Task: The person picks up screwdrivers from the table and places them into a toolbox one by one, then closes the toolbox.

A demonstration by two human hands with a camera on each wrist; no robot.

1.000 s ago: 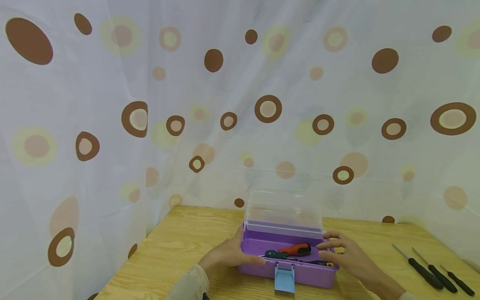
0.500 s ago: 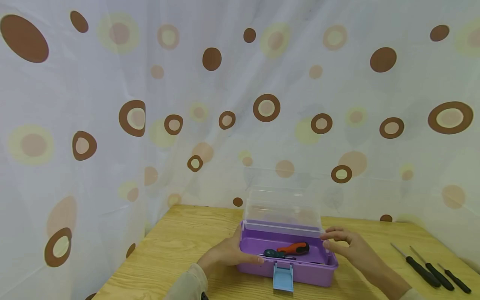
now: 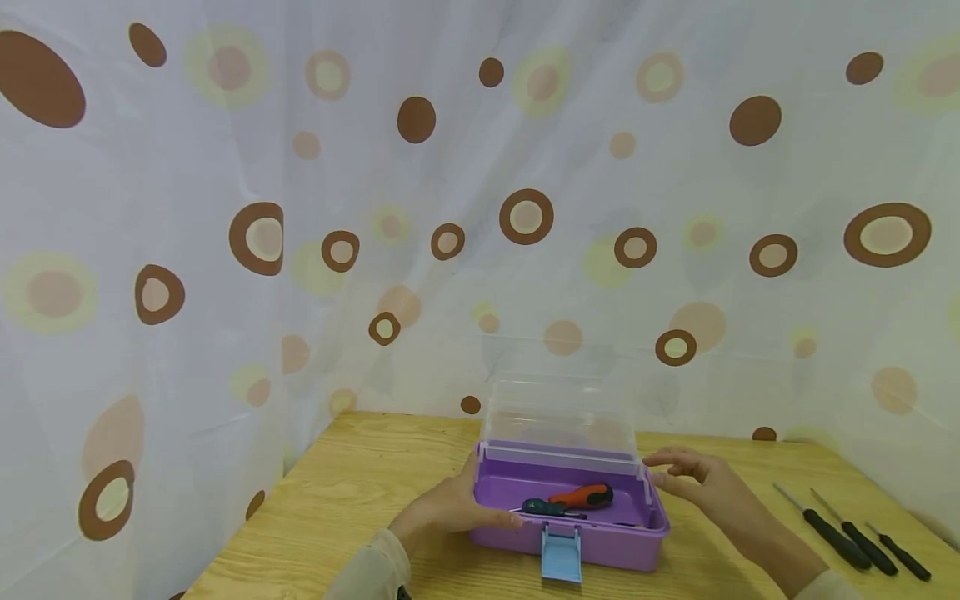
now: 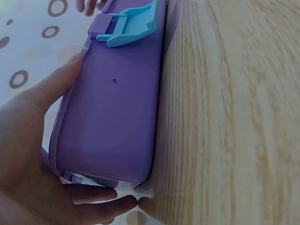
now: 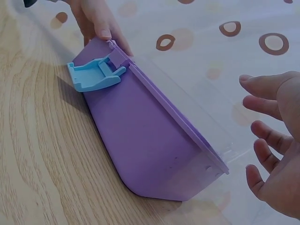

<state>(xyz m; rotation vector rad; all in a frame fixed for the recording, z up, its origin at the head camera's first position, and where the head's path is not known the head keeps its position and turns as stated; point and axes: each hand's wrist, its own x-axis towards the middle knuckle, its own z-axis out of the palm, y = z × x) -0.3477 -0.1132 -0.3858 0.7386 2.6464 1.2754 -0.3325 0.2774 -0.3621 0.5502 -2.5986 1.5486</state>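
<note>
A purple toolbox (image 3: 618, 546) stands on the table with its clear lid (image 3: 558, 412) raised and its light blue latch (image 3: 561, 557) hanging down in front. Inside lie a screwdriver with an orange and black handle (image 3: 581, 497) and a dark green-handled one (image 3: 543, 507); the front wall hides the box's lower part. My left hand (image 3: 453, 504) grips the left end, thumb on the front rim (image 4: 70, 72) and fingers round the side. Beside the right rear corner is my right hand (image 3: 712, 492), its fingers loosely bent around nothing; in the right wrist view they are apart from the box.
Several things flank the box: to its right, three black-handled screwdrivers (image 3: 866, 546) lie side by side on the wooden table (image 3: 360, 483). Behind the table hangs a white curtain with brown and yellow circles (image 3: 570, 275).
My right hand has moved from over the box's right end out to its right rear corner. A yellow-and-black handle seen under it earlier has dropped behind the front wall. The left hand keeps its grip.
</note>
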